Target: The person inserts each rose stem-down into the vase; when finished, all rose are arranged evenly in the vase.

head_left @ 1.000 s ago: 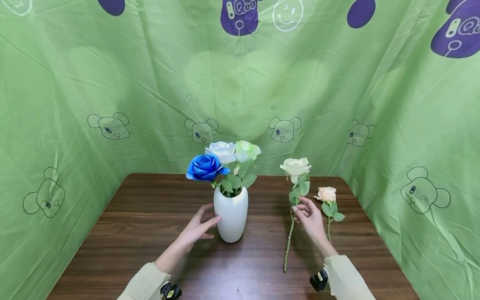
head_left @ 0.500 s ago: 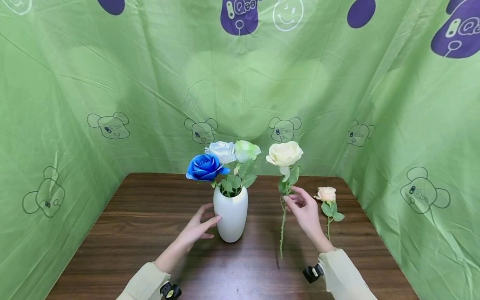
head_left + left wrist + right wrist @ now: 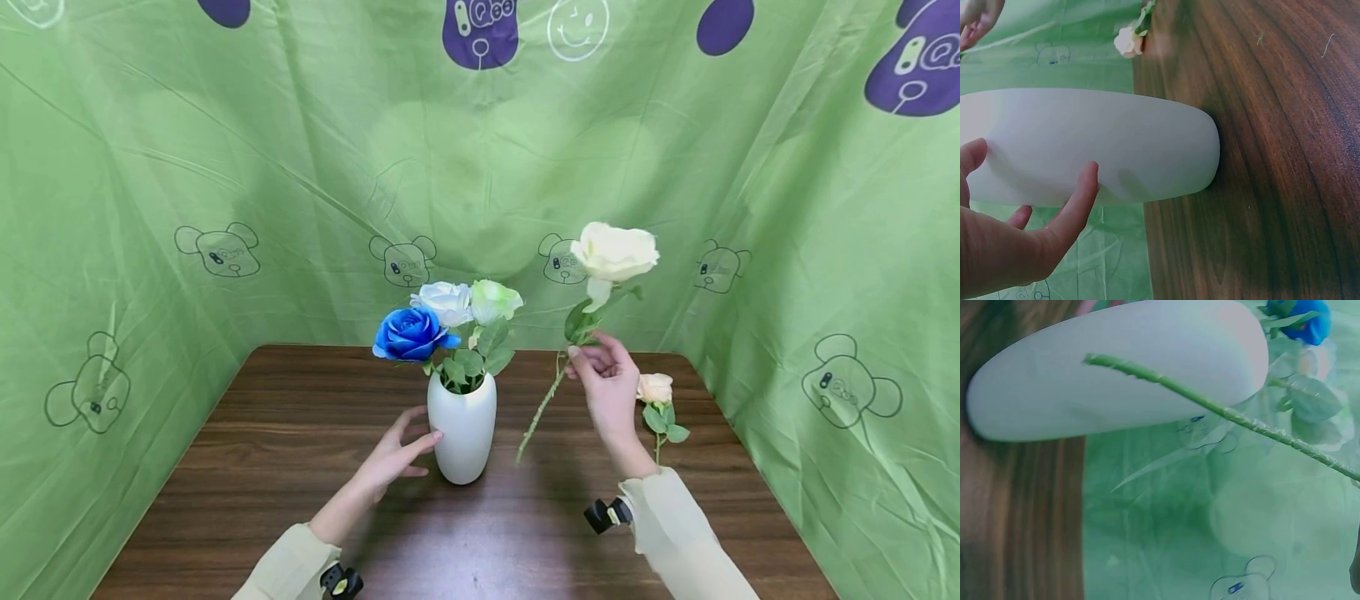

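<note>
A white vase [image 3: 462,433] stands upright on the table, holding a blue rose [image 3: 411,335], a pale blue-white rose [image 3: 444,303] and a green-tinged white rose [image 3: 495,302]. Spread fingers of my left hand [image 3: 390,458] rest lightly against the vase's left side; the left wrist view shows the fingertips [image 3: 1090,172] at its wall. To the vase's right, my right hand [image 3: 609,387] pinches a cream rose [image 3: 615,252] by the stem just below the leaves. The rose is raised and tilted, its bare stem [image 3: 1210,405] angling down toward the vase, which it overlaps in the right wrist view.
A peach rose [image 3: 656,388] lies on the table at the right, partly behind my right hand and forearm. The dark wooden tabletop [image 3: 247,467] ends at the back and sides against a green printed cloth [image 3: 315,167].
My right hand has lifted the cream rose off the table, upward and slightly toward the back, and tilted it so its stem end swings left. The left hand and vase have stayed put.
</note>
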A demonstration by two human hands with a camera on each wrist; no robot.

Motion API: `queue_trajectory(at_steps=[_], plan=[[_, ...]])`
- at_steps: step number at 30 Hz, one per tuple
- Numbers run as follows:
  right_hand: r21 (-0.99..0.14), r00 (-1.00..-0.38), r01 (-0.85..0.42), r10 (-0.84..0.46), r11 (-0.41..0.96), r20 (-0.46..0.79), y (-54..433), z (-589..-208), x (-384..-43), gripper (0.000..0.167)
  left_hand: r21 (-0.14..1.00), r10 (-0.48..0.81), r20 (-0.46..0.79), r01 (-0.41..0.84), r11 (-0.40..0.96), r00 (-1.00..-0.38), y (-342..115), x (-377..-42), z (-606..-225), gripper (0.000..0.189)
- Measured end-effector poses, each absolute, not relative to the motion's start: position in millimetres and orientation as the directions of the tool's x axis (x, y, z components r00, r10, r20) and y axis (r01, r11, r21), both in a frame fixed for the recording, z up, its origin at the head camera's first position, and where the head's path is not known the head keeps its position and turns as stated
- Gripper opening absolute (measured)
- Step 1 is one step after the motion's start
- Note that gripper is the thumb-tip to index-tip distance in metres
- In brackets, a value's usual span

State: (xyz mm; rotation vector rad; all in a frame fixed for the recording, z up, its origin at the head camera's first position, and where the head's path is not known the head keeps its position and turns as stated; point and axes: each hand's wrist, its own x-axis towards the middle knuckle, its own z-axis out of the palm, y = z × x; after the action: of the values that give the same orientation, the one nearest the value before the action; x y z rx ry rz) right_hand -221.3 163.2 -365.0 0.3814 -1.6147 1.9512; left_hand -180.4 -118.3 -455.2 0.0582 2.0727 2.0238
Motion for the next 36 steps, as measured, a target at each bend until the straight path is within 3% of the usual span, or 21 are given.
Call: queue_trajectory(at_steps=[7, 14, 20, 24, 30, 36], plan=[[-0.629, -0.719, -0.694, 0.371, -0.35, 0.588, 154, -336, -228, 0.028, 0.99, 0.214, -0.144, -0.142, 0.026, -0.966, -118, -176, -445, 0.059], [-0.514, -0.645, -0.764, 0.485, -0.39, 0.591, 146, -310, -233, 0.029, 0.989, 0.226, -0.146, -0.142, 0.033, -0.963, -116, -169, -431, 0.057], [-0.488, -0.601, -0.798, 0.51, -0.352, 0.615, 137, -302, -234, 0.028, 0.992, 0.217, -0.13, -0.127, 0.028, -0.967, -118, -176, -446, 0.059], [-0.538, -0.591, -0.804, 0.436, -0.253, 0.679, 131, -304, -233, 0.027, 0.991, 0.203, -0.136, -0.132, 0.032, -0.97, -119, -179, -454, 0.059], [-0.571, -0.577, -0.815, 0.206, -0.095, 0.79, 114, -317, -227, 0.027, 0.99, 0.21, -0.138, -0.135, 0.03, -0.968, -119, -179, -451, 0.059], [-0.451, -0.45, -0.884, 0.039, 0.127, 0.892, 94, -332, -221, 0.018, 0.99, 0.231, -0.142, -0.137, 0.037, -0.963, -117, -171, -434, 0.058]])
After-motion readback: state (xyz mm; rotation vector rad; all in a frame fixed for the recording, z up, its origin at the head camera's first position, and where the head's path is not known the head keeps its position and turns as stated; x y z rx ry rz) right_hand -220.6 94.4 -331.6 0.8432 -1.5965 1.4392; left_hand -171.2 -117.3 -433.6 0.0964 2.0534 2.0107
